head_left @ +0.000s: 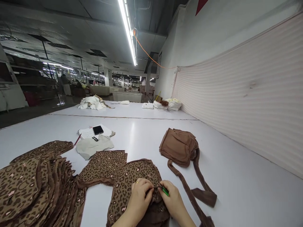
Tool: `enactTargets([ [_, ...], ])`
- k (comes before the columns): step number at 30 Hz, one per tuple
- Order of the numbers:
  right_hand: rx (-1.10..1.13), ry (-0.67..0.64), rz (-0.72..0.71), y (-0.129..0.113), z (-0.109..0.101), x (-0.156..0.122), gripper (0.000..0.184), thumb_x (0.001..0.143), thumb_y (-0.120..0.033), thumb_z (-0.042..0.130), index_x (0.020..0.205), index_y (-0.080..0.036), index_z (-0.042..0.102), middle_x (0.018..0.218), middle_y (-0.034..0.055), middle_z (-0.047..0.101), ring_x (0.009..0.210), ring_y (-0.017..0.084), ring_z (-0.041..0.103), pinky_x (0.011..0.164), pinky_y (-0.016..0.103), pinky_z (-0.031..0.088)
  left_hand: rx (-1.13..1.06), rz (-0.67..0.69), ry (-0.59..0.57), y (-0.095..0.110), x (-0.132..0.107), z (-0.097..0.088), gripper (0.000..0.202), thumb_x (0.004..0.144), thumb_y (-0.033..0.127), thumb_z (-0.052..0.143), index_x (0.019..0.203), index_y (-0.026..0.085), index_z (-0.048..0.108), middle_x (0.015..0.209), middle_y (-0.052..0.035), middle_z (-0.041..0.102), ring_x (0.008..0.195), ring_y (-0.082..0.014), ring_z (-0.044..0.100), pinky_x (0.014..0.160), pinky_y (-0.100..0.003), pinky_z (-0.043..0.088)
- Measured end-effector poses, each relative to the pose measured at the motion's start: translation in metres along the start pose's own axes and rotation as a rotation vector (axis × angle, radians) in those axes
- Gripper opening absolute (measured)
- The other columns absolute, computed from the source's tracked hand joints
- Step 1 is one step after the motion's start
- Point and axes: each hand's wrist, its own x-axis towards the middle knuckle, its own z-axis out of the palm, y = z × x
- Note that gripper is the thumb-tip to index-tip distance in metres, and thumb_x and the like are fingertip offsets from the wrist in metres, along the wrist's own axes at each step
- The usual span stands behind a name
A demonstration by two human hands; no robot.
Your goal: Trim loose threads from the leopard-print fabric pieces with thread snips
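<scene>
Both hands meet at the near edge of the white surface [213,151], on top of a stack of leopard-print fabric pieces [132,186]. The left hand [138,197] pinches the top piece's edge, its grip closed on the cloth, a ring on one finger. The right hand [174,201] has its grip closed on a small green tool [165,190], tip touching the fabric right beside the left fingers; too small to tell exactly what tool it is. Progress, as a judgement: looks mid-batch. A big fanned pile of leopard pieces [35,186] sits to the left, a second smaller stack [103,167] lies between that pile and the hands, and the stack under the hands looks several layers deep, so plenty looks left to handle; cannot tell which piles are finished. The worked piece is brown with dark spots and small pink marks, soft knit, curved top edge, slightly bunched where pinched. To the right, apart from the hands, a plain brown fabric bundle [178,146] with long strips trailing toward the near edge. Further back: a pale fabric piece [93,146], papers with a phone [98,130] on top, a red pencil [77,139].
</scene>
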Motion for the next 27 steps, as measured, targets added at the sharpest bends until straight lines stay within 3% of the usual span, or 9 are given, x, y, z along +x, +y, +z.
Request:
enactTargets([
  [5, -0.066, 0.006, -0.014, -0.016, -0.005, -0.001, 0.021, 0.073, -0.012, 0.042, 0.082, -0.023, 0.057, 0.085, 0.0024, 0.05, 0.079, 0.02, 0.054, 0.072, 0.029, 0.04, -0.013, -0.013, 0.008, 0.001, 0.001, 0.001, 0.015, 0.08, 0.012, 0.05, 0.082, 0.021, 0.061, 0.091, -0.0019, 0.062, 0.093, -0.0211, 0.052, 0.08, -0.036, 0.037],
  [9, 0.023, 0.064, 0.01, -0.017, 0.0, 0.0, 0.015, 0.076, -0.016, 0.042, 0.084, -0.023, 0.052, 0.096, 0.0041, 0.05, 0.086, 0.02, 0.054, 0.079, 0.03, 0.041, -0.028, -0.007, 0.011, 0.004, 0.001, -0.001, 0.013, 0.081, 0.014, 0.048, 0.082, 0.021, 0.059, 0.088, -0.0028, 0.061, 0.091, -0.0212, 0.052, 0.078, -0.035, 0.038],
  [12, 0.087, 0.06, 0.08, -0.013, 0.007, -0.001, 0.01, 0.078, -0.019, 0.041, 0.083, -0.023, 0.049, 0.089, 0.0041, 0.055, 0.086, 0.022, 0.055, 0.078, 0.03, 0.041, 0.006, 0.007, 0.025, 0.004, 0.0, -0.002, 0.016, 0.081, 0.013, 0.047, 0.083, 0.022, 0.059, 0.088, -0.0031, 0.06, 0.091, -0.0216, 0.052, 0.078, -0.036, 0.038],
  [19, -0.008, 0.121, 0.108, -0.012, 0.01, -0.004, 0.015, 0.072, -0.016, 0.039, 0.08, -0.024, 0.049, 0.085, 0.0048, 0.056, 0.084, 0.022, 0.056, 0.075, 0.029, 0.043, -0.005, -0.038, 0.024, 0.003, 0.0, 0.001, 0.022, 0.08, 0.01, 0.049, 0.086, 0.025, 0.063, 0.088, -0.001, 0.062, 0.092, -0.021, 0.054, 0.078, -0.035, 0.037],
  [24, 0.014, 0.199, 0.175, -0.013, 0.002, -0.01, 0.023, 0.075, -0.032, 0.05, 0.093, -0.021, 0.058, 0.098, 0.0085, 0.057, 0.093, 0.025, 0.057, 0.081, 0.033, 0.043, 0.006, -0.059, 0.039, 0.002, -0.001, 0.002, 0.016, 0.081, 0.011, 0.051, 0.08, 0.022, 0.061, 0.085, -0.0006, 0.061, 0.09, -0.0211, 0.053, 0.078, -0.035, 0.036],
  [25, 0.076, 0.209, 0.201, -0.012, 0.001, -0.013, 0.025, 0.075, -0.038, 0.052, 0.092, -0.021, 0.059, 0.095, 0.0087, 0.059, 0.091, 0.025, 0.058, 0.079, 0.033, 0.044, 0.013, -0.053, 0.046, 0.002, -0.001, 0.002, 0.015, 0.081, 0.011, 0.051, 0.08, 0.022, 0.06, 0.085, -0.0007, 0.061, 0.09, -0.021, 0.053, 0.078, -0.035, 0.036],
  [27, 0.286, 0.15, 0.321, -0.012, 0.002, -0.018, 0.039, 0.074, -0.055, 0.052, 0.086, -0.019, 0.06, 0.076, 0.0064, 0.06, 0.068, 0.021, 0.058, 0.06, 0.03, 0.046, 0.032, -0.028, 0.061, 0.001, -0.004, 0.004, 0.014, 0.082, 0.011, 0.05, 0.08, 0.022, 0.06, 0.085, -0.001, 0.06, 0.089, -0.021, 0.052, 0.077, -0.036, 0.036],
])
